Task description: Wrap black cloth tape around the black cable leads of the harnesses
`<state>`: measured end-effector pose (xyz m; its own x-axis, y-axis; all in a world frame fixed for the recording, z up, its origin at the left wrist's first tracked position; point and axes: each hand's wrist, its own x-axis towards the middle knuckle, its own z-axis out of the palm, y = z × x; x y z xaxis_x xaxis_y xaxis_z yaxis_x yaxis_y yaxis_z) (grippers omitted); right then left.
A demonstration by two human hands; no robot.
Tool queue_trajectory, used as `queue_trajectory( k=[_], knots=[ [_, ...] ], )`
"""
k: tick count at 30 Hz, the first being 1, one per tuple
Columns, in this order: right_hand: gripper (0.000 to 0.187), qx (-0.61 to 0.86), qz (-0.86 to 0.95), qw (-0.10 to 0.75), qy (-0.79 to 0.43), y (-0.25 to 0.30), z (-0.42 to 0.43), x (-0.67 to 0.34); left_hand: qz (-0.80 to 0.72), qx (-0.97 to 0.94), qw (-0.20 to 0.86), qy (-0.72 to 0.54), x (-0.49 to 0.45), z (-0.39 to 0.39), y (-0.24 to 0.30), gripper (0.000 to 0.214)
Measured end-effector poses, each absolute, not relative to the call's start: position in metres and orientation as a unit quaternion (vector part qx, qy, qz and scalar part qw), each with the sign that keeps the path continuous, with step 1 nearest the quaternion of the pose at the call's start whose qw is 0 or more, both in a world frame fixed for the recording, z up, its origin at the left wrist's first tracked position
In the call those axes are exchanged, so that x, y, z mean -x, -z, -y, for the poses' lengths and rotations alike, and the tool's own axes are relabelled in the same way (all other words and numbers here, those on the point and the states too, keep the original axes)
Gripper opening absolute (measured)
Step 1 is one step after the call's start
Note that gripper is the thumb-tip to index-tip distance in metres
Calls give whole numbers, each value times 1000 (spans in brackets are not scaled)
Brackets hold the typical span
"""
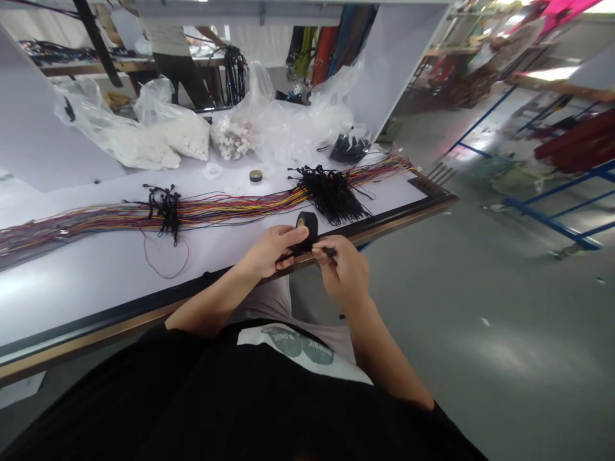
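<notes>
My left hand (273,250) grips a roll of black tape (310,224) at the front edge of the table, thumb across its side. Close on its right, my right hand (343,266) is closed, thumb and fingertips pinched around a small black piece that I cannot make out clearly. Behind both hands a long bundle of coloured wires (225,208) runs along the white tabletop (221,246). A thick cluster of short black leads (336,195) lies across the bundle just beyond the tape roll. Farther left, a smaller black cluster (166,208) sits on the wires.
Clear plastic bags (158,134) with white parts stand along the back. A second small tape roll (255,175) lies behind the wires. The table's dark edge (144,307) runs in front of me. Blue-framed racks (552,218) stand on the floor at right. Another person (175,57) stands beyond the table.
</notes>
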<state>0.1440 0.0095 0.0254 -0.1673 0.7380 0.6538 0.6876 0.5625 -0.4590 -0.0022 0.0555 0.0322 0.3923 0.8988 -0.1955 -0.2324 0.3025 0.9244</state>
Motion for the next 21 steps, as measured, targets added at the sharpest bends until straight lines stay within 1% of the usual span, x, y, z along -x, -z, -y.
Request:
queue_trajectory(
  k=[2, 3, 5, 6, 9, 12, 15, 17, 19, 21],
  knots=[
    [16, 475, 750, 458, -36, -24, -9, -143, -406, -387, 714, -419, 5, -60, -27, 35],
    [16, 476, 751, 456, -37, -22, -9, -143, -406, -383, 716, -420, 6, -61, -25, 40],
    [15, 466, 766, 442, -31, -20, -11, -143, -378, -424, 716, -405, 8, -59, -22, 50],
    [15, 458, 776, 433, -25, -19, -12, -144, -363, -457, 711, -392, 9, -58, -21, 51],
    [15, 425, 814, 396, -14, -18, -15, -145, -341, -521, 700, -350, 9, -53, -22, 46],
    [16, 409, 826, 387, -17, -20, -15, -145, -335, -499, 723, -342, 7, -54, -21, 43],
    [15, 443, 789, 424, -41, -19, -11, -145, -338, -443, 740, -377, 3, -58, -16, 41],
    [16, 492, 735, 460, -82, -16, -9, -143, -342, -414, 736, -412, 2, -58, -12, 42],
    [18, 540, 665, 493, -151, -11, -9, -140, -338, -419, 708, -457, 3, -56, -9, 45],
    [20, 556, 594, 528, -244, -6, -12, -137, -328, -448, 667, -497, 10, -53, -9, 48]
  ],
)
